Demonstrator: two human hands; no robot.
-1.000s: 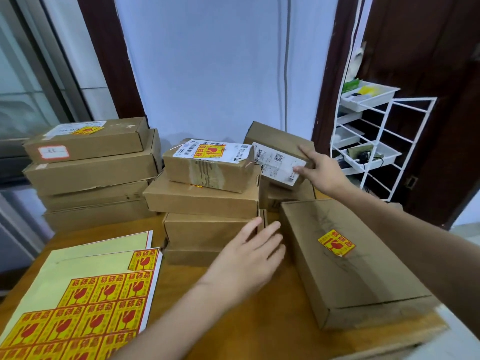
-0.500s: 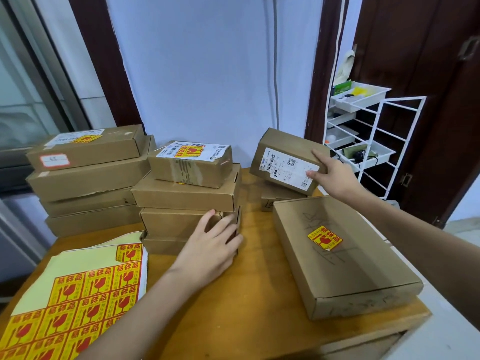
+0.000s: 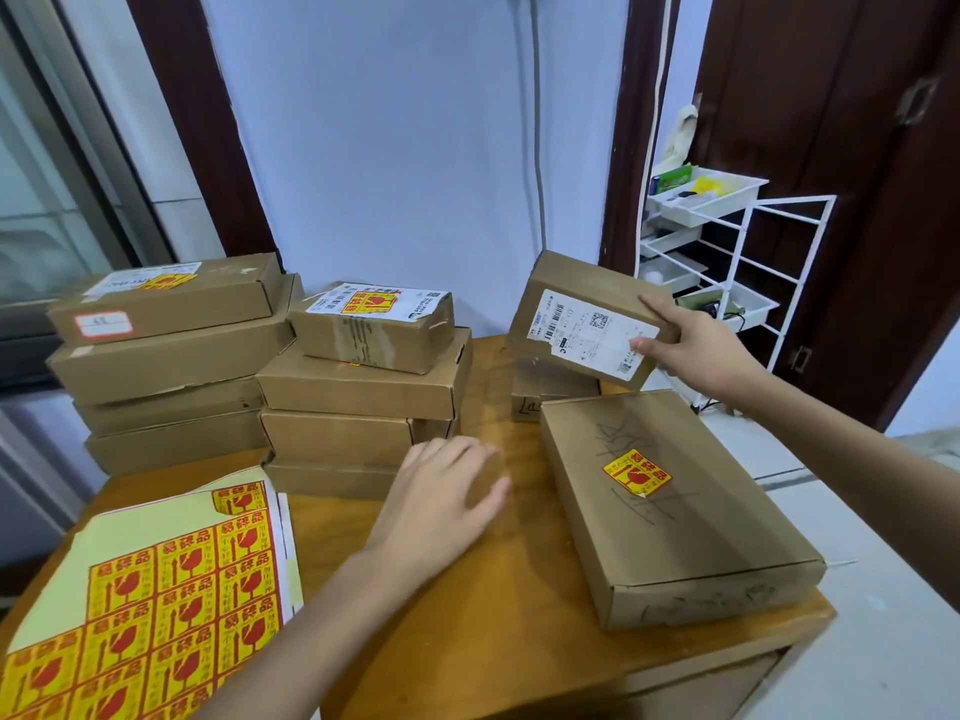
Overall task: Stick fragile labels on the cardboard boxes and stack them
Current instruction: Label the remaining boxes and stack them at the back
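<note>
My right hand (image 3: 691, 345) grips a small cardboard box (image 3: 582, 314) by its right end, lifted and tilted above another small box (image 3: 545, 389) at the back right. Its white shipping label faces me and no fragile sticker shows on it. My left hand (image 3: 441, 506) hovers flat over the wooden table (image 3: 467, 615), fingers relaxed, in front of the middle stack (image 3: 358, 392). A sheet of yellow and red fragile labels (image 3: 156, 605) lies front left. A large flat box (image 3: 675, 501) with a fragile label lies on the right.
A second stack of several boxes (image 3: 171, 356) stands at the back left, its top box labelled. A white wire rack with trays (image 3: 727, 252) stands off the table to the right, beside a dark door. A white wall is behind the table.
My right hand has lifted the small box off the pile at the back right and tilted it. My left hand has drawn back from the middle stack toward the table's centre.
</note>
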